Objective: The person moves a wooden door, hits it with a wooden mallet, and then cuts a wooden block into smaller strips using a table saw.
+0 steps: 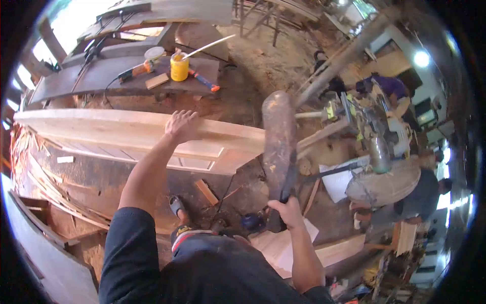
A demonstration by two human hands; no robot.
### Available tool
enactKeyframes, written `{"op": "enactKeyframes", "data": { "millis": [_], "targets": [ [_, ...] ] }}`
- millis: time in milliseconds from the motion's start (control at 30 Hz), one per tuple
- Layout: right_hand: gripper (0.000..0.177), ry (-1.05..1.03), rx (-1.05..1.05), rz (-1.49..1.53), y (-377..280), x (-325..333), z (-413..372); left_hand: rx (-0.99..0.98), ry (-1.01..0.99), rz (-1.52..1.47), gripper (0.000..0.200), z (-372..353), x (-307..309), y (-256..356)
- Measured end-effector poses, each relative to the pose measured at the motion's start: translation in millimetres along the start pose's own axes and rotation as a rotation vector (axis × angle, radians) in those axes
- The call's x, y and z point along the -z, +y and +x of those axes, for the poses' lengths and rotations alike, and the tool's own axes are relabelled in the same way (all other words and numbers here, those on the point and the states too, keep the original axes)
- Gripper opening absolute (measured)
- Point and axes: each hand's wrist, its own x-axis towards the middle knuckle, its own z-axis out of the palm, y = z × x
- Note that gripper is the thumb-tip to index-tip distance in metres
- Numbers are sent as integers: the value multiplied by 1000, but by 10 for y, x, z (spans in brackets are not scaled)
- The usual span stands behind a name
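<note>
A long pale wooden door or panel [223, 144] stands on its edge across the middle of the view. My left hand [183, 125] rests on its top edge, fingers over the wood. My right hand [288, 213] is closed round the narrow lower end of a large worn wooden mallet [279, 137]. The mallet's broad upper part is beside the panel's right end; whether the two touch I cannot tell.
Behind the panel a bench [50, 85] bears a yellow pot [179, 68], an angle grinder [135, 71] and a small wood block [157, 81]. Wood strips [55, 187] lie at left. Two people [387, 86] work at right near machinery. Offcuts [206, 192] lie on the floor.
</note>
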Motion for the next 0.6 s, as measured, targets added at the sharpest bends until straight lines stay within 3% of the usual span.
{"op": "enactKeyframes", "data": {
  "millis": [67, 100, 200, 300, 400, 433, 467, 533, 600],
  "targets": [
    [26, 6, -17, 263, -36, 170, -332, -27, 32, 2, 86, 12, -87, -74],
    [29, 85, 75, 378, 42, 246, -463, -20, 29, 11, 86, 9, -69, -56],
    [26, 198, -16, 289, 747, 706, -646, -16, 37, 56, 76, -42, 4, 94],
    [16, 215, -149, 482, 967, 1233, -611, 31, 62, 95, 77, -50, 2, 173],
    [25, 238, -351, 823, 1464, 1809, -35, 51, 109, 137, 79, -16, -45, 243],
    [29, 97, -221, 896, 1639, 1937, 289, 58, 104, 130, 80, 23, -41, 237],
    [33, -53, -101, 968, 1841, 1963, 681, 74, 89, 128, 80, 51, -96, 219],
    [34, 134, -243, 1017, 1689, 1400, 1145, 60, 94, 125, 80, 32, -104, 224],
    [31, 11, -518, 728, 1280, 626, 1262, 32, 145, 114, 78, 86, -127, 217]
  ]
}}
